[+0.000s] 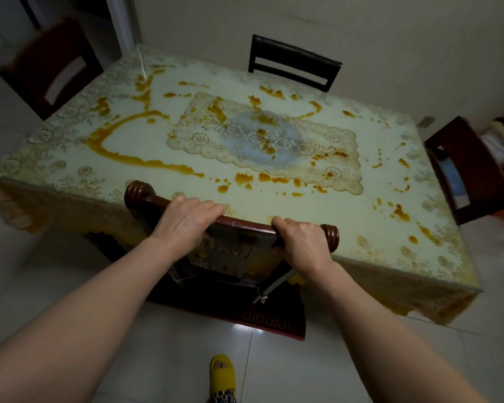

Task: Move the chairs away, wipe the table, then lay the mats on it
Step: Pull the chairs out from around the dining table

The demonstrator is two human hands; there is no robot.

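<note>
A person stands at the near long edge of the dining table point(274, 175), both hands curled over the top rail of the near chair point(233, 228), which is tucked in so that its back touches the edge of the lace-patterned cover. The left hand point(186, 219) wraps the rail toward its left scroll, fingers over the front; the right hand point(300, 242) grips just inside the right scroll, knuckles up. The first step, clearing the chairs, looks barely begun: a black chair point(294, 62) sits at the far long edge, a red-brown chair point(50, 65) stands off the far left corner, and another red-brown chair point(466, 170) sits at the right short edge. Orange-brown spills point(146, 162) streak the glass-topped surface from the left side across to the right, so wiping is yet to come, and no mats or cloth are in view. To do this step well, the pull should likely be straight back and even on both hands, with a slight lift so the legs clear the dark red rug point(274, 321) beneath rather than bunching it. The hanging cover fringe beside the chair could snag, and a yellow slipper point(221, 373) directly behind the chair suggests the person needs to step back first.
</note>
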